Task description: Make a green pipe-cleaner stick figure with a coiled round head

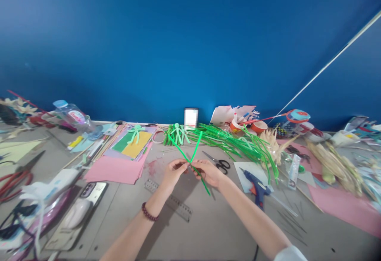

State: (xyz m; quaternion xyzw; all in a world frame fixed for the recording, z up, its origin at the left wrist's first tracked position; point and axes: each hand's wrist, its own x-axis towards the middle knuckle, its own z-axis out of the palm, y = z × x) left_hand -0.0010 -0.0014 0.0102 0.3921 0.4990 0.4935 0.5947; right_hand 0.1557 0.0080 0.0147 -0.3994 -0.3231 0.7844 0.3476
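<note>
Fingers (182, 168) pinching | bright green stems (190, 160) | thin, straight, upper ends V-shaped

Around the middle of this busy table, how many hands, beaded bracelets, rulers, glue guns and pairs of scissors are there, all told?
Hands: 2 (left hand and right hand, both holding crossed green stems, not counted)
Beaded bracelets: 1
Rulers: 1
Glue guns: 1
Pairs of scissors: 1
Total: 6

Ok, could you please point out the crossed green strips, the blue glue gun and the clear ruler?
Crossed green strips (190, 161): head view, their crossing.
Blue glue gun (258, 188): head view, its body.
Clear ruler (179, 207): head view, its right half.
</note>
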